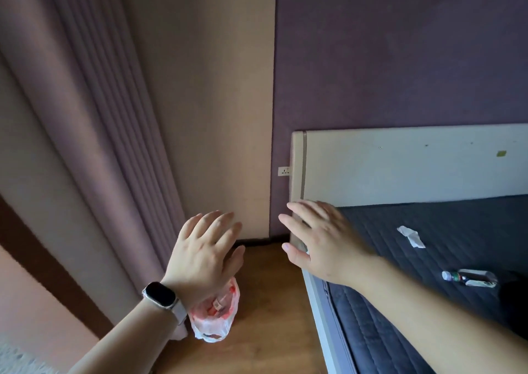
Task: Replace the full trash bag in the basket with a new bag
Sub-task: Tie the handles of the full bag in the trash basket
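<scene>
A small basket lined with a red-and-white plastic trash bag (215, 315) stands on the wooden floor beside the curtain, with rubbish showing inside; my left wrist hides part of it. My left hand (204, 252), with a smartwatch on the wrist, hovers above the bag, fingers spread and empty. My right hand (318, 238) is stretched out flat over the corner of the bed, fingers apart, holding nothing. No new bag is in view.
A bed with a dark quilted mattress (428, 259) and white headboard (400, 165) fills the right. A crumpled tissue (411, 236) and a small bottle (468, 278) lie on it. A mauve curtain (100, 145) hangs on the left. A wall socket (283, 170) sits beside the headboard.
</scene>
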{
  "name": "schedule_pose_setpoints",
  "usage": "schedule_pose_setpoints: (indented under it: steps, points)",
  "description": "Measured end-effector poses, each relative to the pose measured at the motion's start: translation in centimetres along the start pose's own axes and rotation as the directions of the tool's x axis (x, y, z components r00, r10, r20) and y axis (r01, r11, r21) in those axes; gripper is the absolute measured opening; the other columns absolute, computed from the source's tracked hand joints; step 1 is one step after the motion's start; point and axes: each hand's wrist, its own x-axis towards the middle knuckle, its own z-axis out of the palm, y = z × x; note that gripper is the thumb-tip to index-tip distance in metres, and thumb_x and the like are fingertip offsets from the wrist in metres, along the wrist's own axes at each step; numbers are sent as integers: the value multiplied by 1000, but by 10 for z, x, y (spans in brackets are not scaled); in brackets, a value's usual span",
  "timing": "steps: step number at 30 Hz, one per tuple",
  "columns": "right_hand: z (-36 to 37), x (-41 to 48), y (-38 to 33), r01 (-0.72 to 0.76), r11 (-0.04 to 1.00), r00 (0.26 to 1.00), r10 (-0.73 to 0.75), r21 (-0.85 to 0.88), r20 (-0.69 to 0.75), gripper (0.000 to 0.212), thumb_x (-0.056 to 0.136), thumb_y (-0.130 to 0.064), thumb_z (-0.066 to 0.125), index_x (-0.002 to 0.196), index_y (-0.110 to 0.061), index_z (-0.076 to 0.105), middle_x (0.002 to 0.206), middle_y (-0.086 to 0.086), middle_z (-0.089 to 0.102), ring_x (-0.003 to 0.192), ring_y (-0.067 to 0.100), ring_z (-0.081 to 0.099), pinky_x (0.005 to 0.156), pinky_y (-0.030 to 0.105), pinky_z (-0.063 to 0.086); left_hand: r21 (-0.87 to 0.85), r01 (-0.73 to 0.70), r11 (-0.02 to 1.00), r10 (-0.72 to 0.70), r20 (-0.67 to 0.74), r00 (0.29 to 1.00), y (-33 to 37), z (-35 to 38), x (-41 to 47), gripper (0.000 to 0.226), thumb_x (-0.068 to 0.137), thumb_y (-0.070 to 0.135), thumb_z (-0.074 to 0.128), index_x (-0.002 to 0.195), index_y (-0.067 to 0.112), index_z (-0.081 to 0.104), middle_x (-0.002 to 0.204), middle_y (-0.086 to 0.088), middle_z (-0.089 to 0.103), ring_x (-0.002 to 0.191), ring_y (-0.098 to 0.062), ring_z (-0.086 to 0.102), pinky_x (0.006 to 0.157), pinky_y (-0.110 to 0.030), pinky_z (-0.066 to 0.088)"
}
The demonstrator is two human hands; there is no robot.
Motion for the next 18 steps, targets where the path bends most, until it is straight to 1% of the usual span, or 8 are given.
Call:
schedule_pose_setpoints:
  steps: [3, 8, 13, 15, 18]
  points:
    - [16, 22, 27, 0, 1000, 1000, 0, 23, 0, 46, 91, -46, 49, 124, -16, 58, 130, 10, 56, 119, 30, 51, 99, 46, 44, 5, -34, 999, 34, -16, 999, -13, 27, 30, 34, 86, 35, 62, 111, 12, 66, 123, -8, 64, 113, -33, 59, 96, -47, 43]
    - [56, 59, 90, 12, 1000, 999, -13, 26, 31, 47, 91, -48, 46, 126, -17, 57, 131, 8, 56, 120, 28, 50, 99, 47, 44, 26, -35, 999, 33, 67, 997, -29, 76, 82, 39, 87, 38, 57, 116, 15, 65, 128, -8, 62, 117, -33, 57, 98, -47, 41]
    - [95, 112, 159, 17, 992, 999, -21, 127, 36, 48, 92, -49, 47, 127, -18, 56, 131, 8, 54, 119, 28, 50, 99, 46, 43, 66, 50, 997, -59, 155, 986, -43, 120, 142, 42, 86, 41, 52, 118, 17, 64, 132, -7, 60, 120, -32, 56, 98, -46, 42]
    - [110, 128, 182, 52, 987, 997, -59, 153, 41, 47, 92, -49, 46, 126, -18, 55, 131, 7, 53, 120, 27, 49, 100, 44, 42, 83, 51, 995, -65, 175, 982, -48, 139, 165, 41, 90, 42, 49, 119, 17, 64, 133, -6, 59, 120, -32, 56, 98, -46, 43]
    - [132, 153, 217, 121, 977, 988, -137, 175, 78, 49, 95, -51, 40, 129, -19, 52, 135, 7, 50, 124, 27, 45, 104, 44, 38, 128, 62, 990, -87, 197, 976, -54, 164, 197, 47, 95, 46, 37, 122, 17, 63, 135, -7, 58, 121, -31, 56, 98, -46, 43]
